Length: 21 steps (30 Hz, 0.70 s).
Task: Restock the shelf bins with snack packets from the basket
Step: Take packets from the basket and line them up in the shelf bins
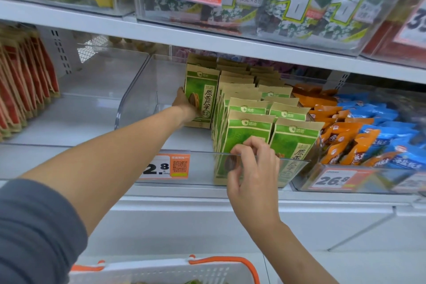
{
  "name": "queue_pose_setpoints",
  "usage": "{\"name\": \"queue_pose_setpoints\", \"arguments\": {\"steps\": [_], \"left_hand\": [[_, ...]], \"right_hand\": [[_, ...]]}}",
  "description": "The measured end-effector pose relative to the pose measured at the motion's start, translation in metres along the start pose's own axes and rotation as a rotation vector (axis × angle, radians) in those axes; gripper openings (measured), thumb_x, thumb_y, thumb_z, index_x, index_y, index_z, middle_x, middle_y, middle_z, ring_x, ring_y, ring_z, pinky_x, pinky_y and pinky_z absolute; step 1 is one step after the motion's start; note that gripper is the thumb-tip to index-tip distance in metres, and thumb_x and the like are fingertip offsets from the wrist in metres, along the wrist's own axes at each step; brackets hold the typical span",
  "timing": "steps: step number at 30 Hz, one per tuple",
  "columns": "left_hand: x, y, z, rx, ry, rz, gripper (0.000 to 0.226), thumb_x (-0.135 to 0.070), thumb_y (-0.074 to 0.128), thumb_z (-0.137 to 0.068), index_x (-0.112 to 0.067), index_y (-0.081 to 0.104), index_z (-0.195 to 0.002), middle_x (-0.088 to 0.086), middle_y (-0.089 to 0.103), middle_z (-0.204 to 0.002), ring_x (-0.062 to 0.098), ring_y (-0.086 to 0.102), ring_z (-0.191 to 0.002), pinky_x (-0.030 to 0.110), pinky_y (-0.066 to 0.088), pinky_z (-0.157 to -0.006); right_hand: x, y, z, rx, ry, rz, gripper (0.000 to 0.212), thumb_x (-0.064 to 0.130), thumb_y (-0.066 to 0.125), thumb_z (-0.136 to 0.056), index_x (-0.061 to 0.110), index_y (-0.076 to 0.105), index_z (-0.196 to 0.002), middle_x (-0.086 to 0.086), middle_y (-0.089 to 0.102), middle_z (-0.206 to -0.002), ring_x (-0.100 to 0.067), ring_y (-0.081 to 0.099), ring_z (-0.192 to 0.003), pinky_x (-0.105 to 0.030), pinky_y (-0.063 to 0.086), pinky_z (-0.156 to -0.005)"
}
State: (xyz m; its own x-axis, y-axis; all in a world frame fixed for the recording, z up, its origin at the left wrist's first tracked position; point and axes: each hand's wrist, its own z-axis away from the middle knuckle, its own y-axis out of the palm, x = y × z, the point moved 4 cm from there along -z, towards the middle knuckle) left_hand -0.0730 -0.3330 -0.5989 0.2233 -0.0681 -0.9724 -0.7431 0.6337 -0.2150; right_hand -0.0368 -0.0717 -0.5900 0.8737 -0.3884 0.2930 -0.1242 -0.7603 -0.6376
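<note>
- Nearest the camera, below the clear bin (129, 108), the white basket (161, 270) with orange handles sits at the bottom edge; only a sliver of its contents shows, so how many packets remain cannot be told.
- At the front lip of the clear bin, the right hand (251, 168) has its fingers curled over the transparent edge, pinching narrowly at the top of the front green packet row (249, 136). It seems to be steadying the row, not carrying anything.
- Deeper inside the bin, left of that row, the left hand (186, 105) reaches in at full arm's length and grips one upright green packet (201, 94) by its side, standing it on the bin floor behind an open gap.
- Right of the bin, orange and blue packets (359, 131) lie heaped in the neighbouring bin; left of it, red packets (20, 90) stand on the shelf.
- Above the bin, the upper shelf carries seaweed packs (311, 2) in clear boxes.
- Risk, as I judge it: the lone packet has nothing beside or in front of it, so releasing it could let it topple forward into the gap.
- The stretched left forearm passes close to the front row; pulling back carelessly could knock those packets sideways.
</note>
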Motion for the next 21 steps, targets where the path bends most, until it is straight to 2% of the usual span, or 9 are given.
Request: {"name": "queue_pose_setpoints", "arguments": {"steps": [2,4,5,10,13,17,19,21], "left_hand": [[0.008,-0.002,-0.002,0.064,0.006,-0.025,0.084,0.006,0.076,-0.074,-0.015,0.03,-0.141,0.003,0.054,-0.129,0.021,0.051,-0.119,0.033,0.044,-0.1],[0.013,-0.006,-0.005,0.139,-0.02,0.011,0.081,0.008,0.073,-0.074,-0.023,0.036,-0.139,0.004,0.06,-0.127,0.024,0.055,-0.118,0.048,0.046,-0.101],[0.015,-0.008,-0.006,0.162,-0.03,0.03,0.082,0.012,0.07,-0.074,-0.026,0.036,-0.138,0.005,0.061,-0.126,0.025,0.055,-0.119,0.051,0.046,-0.101],[0.016,-0.011,-0.009,0.192,-0.049,0.019,0.092,0.023,0.058,-0.071,-0.031,0.035,-0.141,0.006,0.059,-0.129,0.029,0.05,-0.125,0.053,0.045,-0.101],[0.018,-0.012,-0.006,0.117,-0.061,-0.102,0.092,0.021,0.064,-0.071,-0.024,0.032,-0.145,0.009,0.053,-0.137,0.03,0.049,-0.126,0.05,0.046,-0.101],[0.02,-0.022,-0.003,0.006,-0.124,-0.297,0.107,0.01,0.072,-0.077,-0.019,0.006,-0.156,0.008,0.027,-0.157,0.03,0.032,-0.141,0.038,0.04,-0.106],[0.019,-0.024,-0.003,-0.004,-0.127,-0.342,0.104,0.006,0.075,-0.077,-0.016,0.011,-0.156,0.009,0.027,-0.157,0.03,0.032,-0.141,0.037,0.038,-0.107],[0.019,-0.024,-0.001,0.003,-0.119,-0.386,0.094,0.002,0.079,-0.074,-0.011,0.027,-0.151,0.012,0.039,-0.15,0.031,0.042,-0.134,0.034,0.041,-0.103]], "right_hand": [[0.0,0.001,0.0,-0.004,-0.003,-0.004,0.03,0.014,0.039,-0.077,0.013,0.059,-0.099,-0.004,0.047,-0.111,-0.023,0.046,-0.098,-0.032,0.034,-0.083],[0.0,0.002,0.0,-0.009,-0.007,-0.001,0.03,0.013,0.04,-0.076,0.013,0.059,-0.099,-0.004,0.047,-0.11,-0.023,0.045,-0.097,-0.033,0.034,-0.082],[0.0,0.002,0.0,-0.014,-0.009,0.001,0.029,0.012,0.041,-0.076,0.013,0.059,-0.099,-0.004,0.047,-0.11,-0.023,0.045,-0.097,-0.033,0.034,-0.082],[0.0,0.002,0.0,-0.029,-0.02,0.013,0.028,0.011,0.042,-0.076,0.012,0.058,-0.1,-0.005,0.048,-0.109,-0.023,0.045,-0.097,-0.033,0.033,-0.082],[0.0,0.002,0.0,-0.024,-0.019,0.022,0.028,0.005,0.05,-0.074,0.012,0.058,-0.1,-0.005,0.048,-0.109,-0.024,0.045,-0.097,-0.034,0.033,-0.082],[-0.001,0.002,0.001,-0.011,-0.024,0.031,0.029,0.004,0.055,-0.072,0.012,0.059,-0.1,-0.005,0.047,-0.109,-0.024,0.046,-0.098,-0.034,0.033,-0.083],[0.0,0.001,0.0,-0.008,-0.023,0.024,0.028,0.005,0.052,-0.073,0.012,0.058,-0.1,-0.005,0.046,-0.11,-0.024,0.045,-0.098,-0.034,0.033,-0.083],[0.002,0.001,0.0,-0.01,-0.014,0.021,0.027,0.008,0.048,-0.075,0.012,0.058,-0.1,-0.004,0.046,-0.109,-0.024,0.045,-0.098,-0.033,0.032,-0.083]]}}
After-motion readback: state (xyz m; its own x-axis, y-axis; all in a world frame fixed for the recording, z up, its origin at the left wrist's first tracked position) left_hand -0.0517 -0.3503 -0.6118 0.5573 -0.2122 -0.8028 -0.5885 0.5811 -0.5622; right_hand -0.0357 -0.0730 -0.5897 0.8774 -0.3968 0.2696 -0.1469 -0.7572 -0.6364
